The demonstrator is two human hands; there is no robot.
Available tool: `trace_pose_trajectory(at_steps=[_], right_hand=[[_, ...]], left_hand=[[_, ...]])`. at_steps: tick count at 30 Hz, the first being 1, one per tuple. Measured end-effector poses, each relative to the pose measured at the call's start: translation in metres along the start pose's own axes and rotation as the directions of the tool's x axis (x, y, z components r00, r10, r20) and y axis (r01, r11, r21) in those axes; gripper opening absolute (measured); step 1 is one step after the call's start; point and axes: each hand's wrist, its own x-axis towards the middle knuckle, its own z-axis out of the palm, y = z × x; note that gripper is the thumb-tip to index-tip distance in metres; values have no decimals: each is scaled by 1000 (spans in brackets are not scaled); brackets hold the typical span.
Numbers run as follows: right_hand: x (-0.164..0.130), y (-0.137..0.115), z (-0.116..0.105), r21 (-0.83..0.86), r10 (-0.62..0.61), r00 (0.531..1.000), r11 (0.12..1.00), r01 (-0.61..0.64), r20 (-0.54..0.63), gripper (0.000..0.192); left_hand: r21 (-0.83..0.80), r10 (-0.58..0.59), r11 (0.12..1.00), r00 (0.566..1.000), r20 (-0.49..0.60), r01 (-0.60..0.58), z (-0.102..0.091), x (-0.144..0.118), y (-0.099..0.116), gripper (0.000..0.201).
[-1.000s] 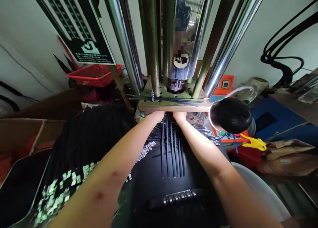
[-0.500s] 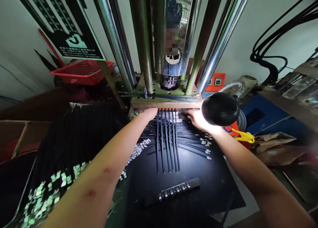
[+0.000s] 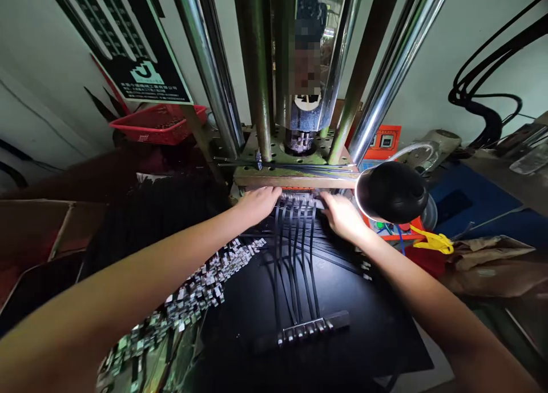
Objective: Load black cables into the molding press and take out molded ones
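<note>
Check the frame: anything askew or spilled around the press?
The metal clips lie scattered loose left of the mat. Several black straps splay at angles beside the straight row that both hands, left and right, touch.

Both hands [image 3: 299, 210] drawn back from press; black straps [image 3: 295, 256] pulled out, near ends now by metal clip bar [image 3: 306, 329].

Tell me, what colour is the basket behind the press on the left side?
Red basket, seen best in the head view.
</note>
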Motion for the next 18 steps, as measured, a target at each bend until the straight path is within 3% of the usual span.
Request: trace_pose_trajectory(at_steps=[4, 6, 8, 12, 15, 16, 18], right_hand=[[-105, -12, -19, 55, -54, 958, 998, 40, 283, 46], [-137, -16, -24, 50, -34, 937, 999, 18, 348, 45], [-149, -14, -26, 85, -45, 942, 996, 18, 333, 42], [-145, -2, -35, 254, -8, 983, 966, -39, 182, 38], [-143, -9, -41, 270, -2, 981, 961, -52, 195, 40], [-141, -16, -40, 283, -50, 972, 959, -18, 230, 43], [-134, -31, -33, 307, -137, 949, 951, 46, 283, 45]], left_hand=[[18, 236, 971, 964, 118, -240, -2, -55, 43, 29], [-7, 320, 946, 928, 192, -324, 0, -67, 72, 27], [-84, 350, 937, 908, 228, -340, 4, -67, 99, 20], [-240, 288, 942, 935, 207, -236, 8, -59, 130, 24], [-403, 269, 903, 927, 261, -149, 4, -68, 138, 49], [-539, 278, 840, 902, 331, -61, 2, -74, 141, 59], [-778, 361, 595, 798, 483, 202, -3, -87, 146, 64]])
